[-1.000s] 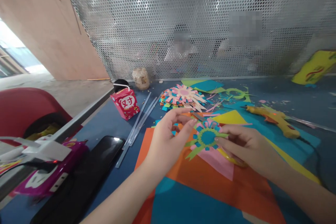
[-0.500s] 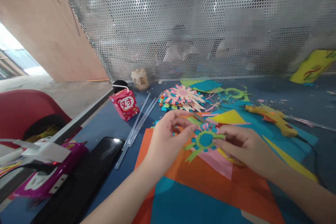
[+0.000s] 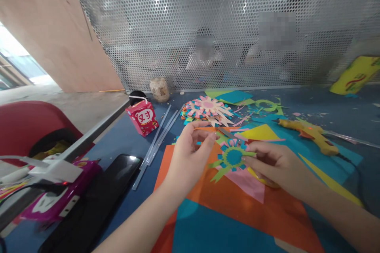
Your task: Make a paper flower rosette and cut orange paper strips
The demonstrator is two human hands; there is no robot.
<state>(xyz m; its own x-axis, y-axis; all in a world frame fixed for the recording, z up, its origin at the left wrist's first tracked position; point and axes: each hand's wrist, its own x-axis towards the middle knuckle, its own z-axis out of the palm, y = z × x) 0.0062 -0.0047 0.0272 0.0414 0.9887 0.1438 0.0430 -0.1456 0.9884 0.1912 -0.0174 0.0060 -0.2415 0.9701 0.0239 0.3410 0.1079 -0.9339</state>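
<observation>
One paper flower point(image 3: 234, 157), blue centre, green ring, looped pink and blue petals; raised over an orange sheet point(image 3: 255, 213), its green tails point(image 3: 220, 173) hanging to the lower left. Right hand point(image 3: 271, 162): thumb and fingertips pinched on the flower's right edge, a pair of scissors point(image 3: 227, 133) apparently carried in the same hand, blade above the flower, yellow handle below right of it. Left hand point(image 3: 190, 150): just left of the flower, thumb and forefinger parted, no object seen between them. Handling, as judged: pinch lightly at the rim so the loops are not crushed; turn the flower rather than the wrist; hold the blade clear of tails and left fingertips. Beyond the flower: a pile of paper flowers point(image 3: 208, 104). Right of it: one yellow glue gun point(image 3: 314, 136). Left of it: clear sticks point(image 3: 158, 140), one red drink box point(image 3: 143, 118). Hard to make out: the scissors' pivot, covered by the right hand; the left hand's curled inner fingers; whether blade and left fingertips touch; people, blurred behind the mesh screen point(image 3: 178, 8).
</observation>
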